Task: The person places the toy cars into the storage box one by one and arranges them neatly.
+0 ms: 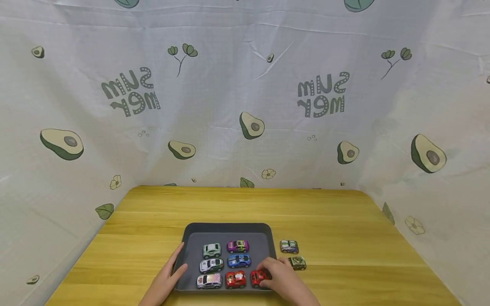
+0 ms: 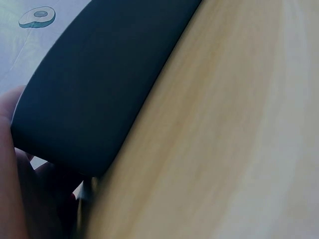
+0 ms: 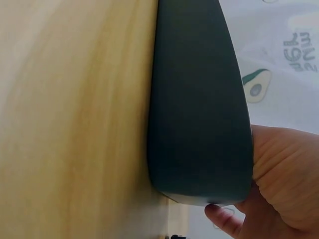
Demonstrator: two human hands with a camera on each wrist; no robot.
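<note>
A dark grey tray (image 1: 229, 228) lies on the table, also filling much of both wrist views. My right hand (image 1: 285, 278) reaches over its near right corner and pinches a red toy car (image 1: 257, 277) there; fingers partly cover the car. At the left wall, my left hand (image 1: 164, 276) holds the tray, thumb over the rim and fingers along the outside. Left of the held car sits another red car (image 1: 235, 279). Behind it are a blue car (image 1: 239, 261) and a purple car (image 1: 237, 246). A left column has a checkered white car (image 1: 209, 281), a white-and-green car (image 1: 211, 266) and a pale green car (image 1: 212, 250).
Right of the tray, on the wooden table (image 1: 337, 238), stand a white-and-green car (image 1: 289, 246) and a camouflage green car (image 1: 297, 263), the latter partly behind my right hand. A pale avocado-print curtain (image 1: 214, 93) hangs behind the table and at both sides.
</note>
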